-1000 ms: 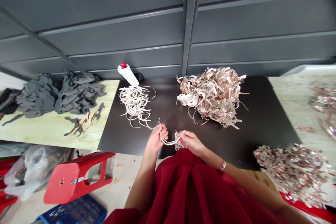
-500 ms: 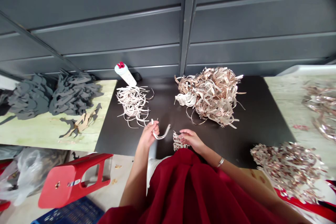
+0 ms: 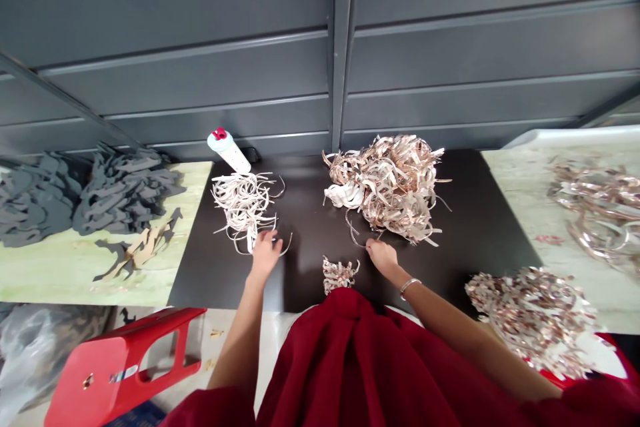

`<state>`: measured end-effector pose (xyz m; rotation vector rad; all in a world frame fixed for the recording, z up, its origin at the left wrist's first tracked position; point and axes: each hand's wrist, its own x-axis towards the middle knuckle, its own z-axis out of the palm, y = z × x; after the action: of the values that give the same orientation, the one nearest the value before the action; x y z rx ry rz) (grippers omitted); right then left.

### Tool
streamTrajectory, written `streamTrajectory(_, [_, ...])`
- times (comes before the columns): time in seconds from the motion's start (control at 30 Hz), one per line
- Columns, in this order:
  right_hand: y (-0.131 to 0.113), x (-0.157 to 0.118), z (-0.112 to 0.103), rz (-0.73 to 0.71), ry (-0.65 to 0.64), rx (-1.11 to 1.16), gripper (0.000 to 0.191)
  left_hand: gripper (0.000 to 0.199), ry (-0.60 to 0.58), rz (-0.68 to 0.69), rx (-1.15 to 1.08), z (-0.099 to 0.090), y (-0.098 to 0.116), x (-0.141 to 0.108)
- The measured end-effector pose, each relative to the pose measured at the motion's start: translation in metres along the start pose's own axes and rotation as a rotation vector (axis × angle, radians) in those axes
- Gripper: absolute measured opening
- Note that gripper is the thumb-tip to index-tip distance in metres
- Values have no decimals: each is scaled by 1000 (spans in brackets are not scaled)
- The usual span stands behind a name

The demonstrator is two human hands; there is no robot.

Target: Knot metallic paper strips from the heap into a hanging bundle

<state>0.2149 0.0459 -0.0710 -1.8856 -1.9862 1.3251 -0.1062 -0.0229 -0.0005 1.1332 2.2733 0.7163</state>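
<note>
My left hand (image 3: 267,254) is at the lower edge of a pile of thin white strips (image 3: 245,203); its fingers are bent over the strips, and whether they grip one is hidden. My right hand (image 3: 383,257) is closed on the end of a thin curved strip (image 3: 353,232), just below a large heap of shiny rose-gold and white strips (image 3: 400,187). Between my hands, near the table's front edge, lies a small bunch of short rose-gold and white pieces (image 3: 339,274).
A white bottle with a red top (image 3: 230,151) stands at the back of the black board (image 3: 310,213). Grey cut pieces (image 3: 127,190) lie on the left. A glittery pile (image 3: 540,320) is at the right front, and a red stool (image 3: 95,373) stands lower left.
My left hand has moved left to the white pile, and the curved white strip it held no longer shows there. My right hand has moved from the small bunch to a thin strip.
</note>
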Motion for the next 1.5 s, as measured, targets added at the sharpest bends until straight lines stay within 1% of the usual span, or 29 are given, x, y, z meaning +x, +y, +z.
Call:
streamTrajectory(0.07, [-7, -5, 2, -51, -1, 13, 26, 23, -8, 52, 7, 15, 0, -15])
streamTrajectory(0.13, [-19, -12, 6, -120, -3, 57, 23, 21, 1, 90, 2, 26, 1, -26])
streamTrajectory(0.23, [-41, -25, 11, -239, 7, 163, 21, 20, 11, 130, -25, 32, 3, -33])
streamTrajectory(0.3, [-56, -34, 13, -305, 27, 239, 23, 18, 10, 154, -57, 31, 9, -34])
streamTrajectory(0.37, [-68, -43, 13, -357, 45, 304, 26, 17, -22, 194, -105, 29, 20, -37])
streamTrajectory(0.5, [-83, -57, 11, -458, 31, 397, 23, 31, -179, 308, -242, 28, 54, -58])
streamTrajectory(0.53, [-85, -60, 10, -483, 17, 416, 22, 32, -202, 333, -269, 27, 64, -64])
streamTrajectory(0.6, [-89, -65, 7, -519, -9, 457, 19, 29, -212, 373, -304, 26, 81, -75])
streamTrajectory(0.67, [-93, -69, 0, -530, -18, 511, 21, 23, -200, 406, -312, 23, 94, -83])
streamTrajectory(0.73, [-98, -73, -11, -517, -2, 579, 29, 17, -186, 429, -308, 18, 102, -88])
streamTrajectory(0.8, [-104, -75, -24, -498, 26, 644, 32, 14, -180, 440, -305, 14, 105, -93])
streamTrajectory(0.87, [-111, -77, -37, -493, 44, 685, 29, 12, -187, 439, -311, 10, 106, -97])
streamTrajectory(0.93, [-118, -80, -48, -501, 50, 693, 22, 10, -182, 430, -311, 8, 105, -101])
streamTrajectory(0.97, [-121, -82, -52, -508, 55, 687, 19, 7, -167, 396, -334, 8, 105, -102])
streamTrajectory(1.0, [-124, -84, -55, -517, 64, 676, 18, 8, -148, 335, -384, 8, 104, -103])
streamTrajectory(1.03, [-126, -87, -57, -529, 78, 663, 17, 15, -135, 256, -454, 8, 104, -105])
streamTrajectory(1.07, [-127, -90, -58, -539, 93, 652, 14, 22, -136, 171, -533, 8, 104, -106])
streamTrajectory(1.1, [-128, -94, -59, -564, 108, 632, 12, 28, -160, 92, -612, 8, 105, -108])
streamTrajectory(1.17, [-129, -101, -60, -695, 139, 545, 11, 40, -280, -9, -728, 8, 107, -114])
streamTrajectory(1.23, [-130, -106, -59, -907, 146, 403, 14, 52, -423, -46, -784, 7, 111, -120])
streamTrajectory(1.3, [-130, -109, -59, -1092, 141, 281, 19, 55, -515, -91, -856, 6, 117, -126])
streamTrajectory(1.33, [-131, -111, -60, -1135, 140, 253, 19, 53, -529, -108, -889, 5, 120, -129])
streamTrajectory(1.4, [-132, -114, -61, -1133, 173, 241, 18, 50, -506, -121, -936, 2, 125, -131])
streamTrajectory(1.5, [-132, -120, -64, -1003, 232, 265, 16, 44, -408, -108, -951, -5, 129, -132])
